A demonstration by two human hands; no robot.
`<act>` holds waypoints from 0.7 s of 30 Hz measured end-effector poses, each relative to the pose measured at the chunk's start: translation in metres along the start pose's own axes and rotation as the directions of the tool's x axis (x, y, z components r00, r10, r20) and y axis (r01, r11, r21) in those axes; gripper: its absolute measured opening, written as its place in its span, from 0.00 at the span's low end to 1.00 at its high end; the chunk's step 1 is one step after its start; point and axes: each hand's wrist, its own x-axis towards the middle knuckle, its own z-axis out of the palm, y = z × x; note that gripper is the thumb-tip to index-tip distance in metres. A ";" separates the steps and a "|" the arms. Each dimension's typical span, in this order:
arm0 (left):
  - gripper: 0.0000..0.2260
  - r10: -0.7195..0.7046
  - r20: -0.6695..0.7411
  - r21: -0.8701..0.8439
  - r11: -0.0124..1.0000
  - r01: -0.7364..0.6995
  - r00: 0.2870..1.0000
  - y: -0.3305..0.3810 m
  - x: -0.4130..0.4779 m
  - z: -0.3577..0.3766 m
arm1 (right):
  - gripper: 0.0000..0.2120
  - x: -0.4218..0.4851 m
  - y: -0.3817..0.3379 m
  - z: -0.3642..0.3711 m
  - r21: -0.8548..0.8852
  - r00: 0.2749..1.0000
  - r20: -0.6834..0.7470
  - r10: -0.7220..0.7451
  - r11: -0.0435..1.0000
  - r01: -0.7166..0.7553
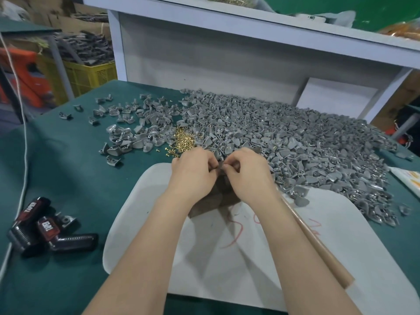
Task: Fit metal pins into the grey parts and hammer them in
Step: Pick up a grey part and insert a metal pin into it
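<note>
Two bare forearms reach up from the bottom edge across a white board [141,223] that lies on the green table cover [68,167] and bears red scribbles. Along the outer side of the right forearm lies a tan wooden handle [320,246], angled away toward the hands; its head is hidden. Off to the left, on the green cover, sit two black-and-red tools [45,226], and a white cord [25,142] runs up past them.

Both wrists bend down over a dark wooden block [213,203] standing on the far part of the board. The left hand [193,171] and right hand [247,173] meet knuckle to knuckle above it, backs up, fingers curled inward. Their fingertips pinch a small grey part [221,168] between them, of which only a sliver shows. Whether a pin is held there I cannot tell.

Just beyond the left hand lies a small heap of brass pins [183,139]. A broad pile of grey parts [295,137] spreads from behind the hands to the right, and looser scattered parts [136,123] lie to the left. Behind stands a white shelf unit [227,53], with a yellow crate [91,73] at far left
</note>
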 end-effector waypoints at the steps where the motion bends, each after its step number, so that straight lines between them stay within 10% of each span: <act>1: 0.04 0.003 0.003 -0.003 1.000 -0.003 1.000 0.000 0.000 0.000 | 0.04 0.001 -0.003 -0.002 -0.033 1.000 0.023 0.008 0.999 -0.007; 13: 0.06 0.038 0.011 0.042 0.998 -0.038 0.999 0.001 0.000 0.000 | 0.05 0.007 -0.017 -0.008 -0.222 0.996 0.087 0.001 0.975 0.018; 21: 0.04 0.019 -0.002 0.030 0.999 -0.019 1.000 0.002 -0.002 -0.002 | 0.10 0.000 0.025 -0.030 0.092 0.978 -0.042 0.205 0.975 -0.201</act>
